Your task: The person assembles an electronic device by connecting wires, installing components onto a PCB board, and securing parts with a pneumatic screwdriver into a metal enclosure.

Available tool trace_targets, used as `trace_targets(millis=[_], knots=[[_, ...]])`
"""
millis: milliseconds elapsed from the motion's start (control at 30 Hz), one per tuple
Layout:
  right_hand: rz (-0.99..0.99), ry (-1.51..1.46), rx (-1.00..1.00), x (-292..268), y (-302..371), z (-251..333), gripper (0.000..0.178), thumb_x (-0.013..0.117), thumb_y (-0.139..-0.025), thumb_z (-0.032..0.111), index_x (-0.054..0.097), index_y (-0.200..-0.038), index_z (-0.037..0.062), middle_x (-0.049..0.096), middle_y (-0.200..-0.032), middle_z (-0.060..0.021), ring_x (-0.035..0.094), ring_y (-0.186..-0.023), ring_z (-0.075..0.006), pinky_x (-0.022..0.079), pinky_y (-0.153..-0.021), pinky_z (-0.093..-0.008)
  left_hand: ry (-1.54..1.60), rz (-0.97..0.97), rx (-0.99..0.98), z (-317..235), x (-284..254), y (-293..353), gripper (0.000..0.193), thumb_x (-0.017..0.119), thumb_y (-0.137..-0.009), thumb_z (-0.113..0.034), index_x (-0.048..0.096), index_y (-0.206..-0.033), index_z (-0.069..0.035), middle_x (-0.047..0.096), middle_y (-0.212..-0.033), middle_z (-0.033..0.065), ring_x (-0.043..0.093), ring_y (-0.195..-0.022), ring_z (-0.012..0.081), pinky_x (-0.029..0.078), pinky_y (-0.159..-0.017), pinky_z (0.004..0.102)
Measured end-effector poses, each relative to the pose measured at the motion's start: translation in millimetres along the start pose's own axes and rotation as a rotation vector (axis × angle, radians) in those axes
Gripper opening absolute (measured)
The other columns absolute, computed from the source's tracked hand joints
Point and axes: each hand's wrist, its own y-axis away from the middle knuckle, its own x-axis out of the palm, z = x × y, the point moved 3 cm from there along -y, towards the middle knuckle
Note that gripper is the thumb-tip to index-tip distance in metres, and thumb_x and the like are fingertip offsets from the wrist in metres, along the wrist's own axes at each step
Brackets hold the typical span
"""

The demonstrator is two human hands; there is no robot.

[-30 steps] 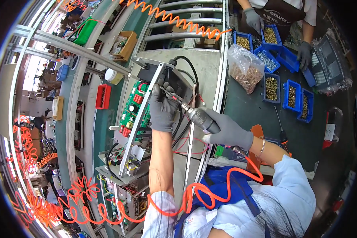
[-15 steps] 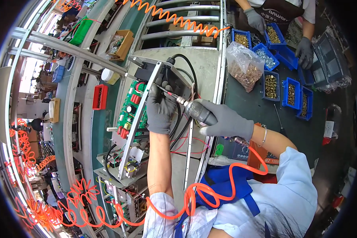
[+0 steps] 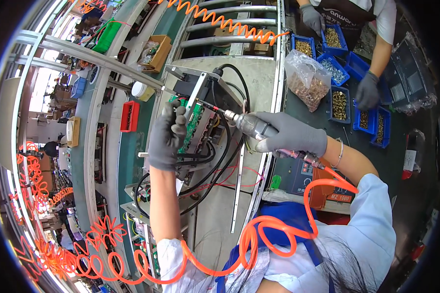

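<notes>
My right hand (image 3: 296,135), in a grey glove, is wrapped round a dark-bodied air screwdriver (image 3: 252,126). Its thin bit points left, with the tip at or close to a metal rail (image 3: 198,88) of an open equipment chassis. My left hand (image 3: 166,139), also gloved, is curled just left of a green circuit board (image 3: 193,122). Whatever its bent fingers pinch is hidden. Black cables (image 3: 225,149) loop out of the chassis to the right of the board. The hand covers part of the rail and board.
A coiled orange air hose (image 3: 259,224) runs from the screwdriver across my front. On the right bench are a bag of small parts (image 3: 308,80) and blue bins of screws (image 3: 339,105). A co-worker's gloved hand (image 3: 368,91) is by them. A red bin (image 3: 129,117) lies left.
My left hand has moved left, away from the screwdriver bit, to beside the board. The right hand still holds the screwdriver near the rail. The co-worker's hand has moved toward the nearer bins.
</notes>
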Motion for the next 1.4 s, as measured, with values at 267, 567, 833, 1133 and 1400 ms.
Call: trace_targets(millis=[267,567,833,1133,1400], knots=[[-0.011,-0.066,0.000,-0.7,-3.5,-13.3,0.065,0.073,-0.072,0.020,0.047,-0.130,0.0049,0.058,-0.083,-0.0038,0.057,-0.058,-0.0097,0.050,-0.051,-0.0260,-0.165,0.047,-0.055,-15.6,-32.4,-47.9,0.033,0.050,-0.097,-0.013,0.046,-0.126,0.003,0.057,-0.114,0.0154,0.064,-0.081,0.0162,0.054,-0.053,0.0176],[0.004,-0.032,-0.013,-0.1,-6.4,-12.1,0.071,0.073,-0.072,0.024,0.045,-0.134,0.0049,0.058,-0.083,-0.0028,0.058,-0.064,-0.0086,0.050,-0.056,-0.0243,0.167,0.467,-0.098,-18.7,-39.4,-55.7,0.040,0.041,-0.096,-0.001,0.033,-0.134,0.010,0.049,-0.127,0.0262,0.060,-0.109,0.0294,0.059,-0.079,0.0264],[-0.020,-0.053,0.031,3.2,-5.9,-10.7,0.073,0.071,-0.069,0.024,0.045,-0.135,0.0048,0.057,-0.088,-0.0036,0.057,-0.064,-0.0086,0.050,-0.058,-0.0239,0.182,0.226,0.067,-19.7,-25.0,-51.5,0.041,0.038,-0.094,0.005,0.034,-0.134,0.010,0.046,-0.132,0.0259,0.049,-0.124,0.0301,0.049,-0.098,0.0262],[-0.039,-0.031,0.066,3.2,-4.4,-8.6,0.075,0.071,-0.068,0.025,0.044,-0.135,0.0045,0.058,-0.089,-0.0042,0.057,-0.065,-0.0087,0.050,-0.057,-0.0234,-0.466,0.167,0.019,-21.2,-13.7,-54.2,0.036,0.048,-0.096,-0.007,0.045,-0.130,0.004,0.060,-0.109,0.0134,0.059,-0.086,0.0129,0.048,-0.062,0.0184],[-0.036,-0.016,0.064,0.3,-5.6,-11.6,0.077,0.073,-0.068,0.024,0.044,-0.136,0.0042,0.058,-0.090,-0.0046,0.058,-0.069,-0.0102,0.050,-0.062,-0.0251,-1.127,-0.067,0.231,-22.6,-0.5,-64.1,0.018,0.062,-0.088,-0.008,0.069,-0.102,0.001,0.069,-0.084,0.0080,0.061,-0.072,0.0104,0.049,-0.064,0.0225]])
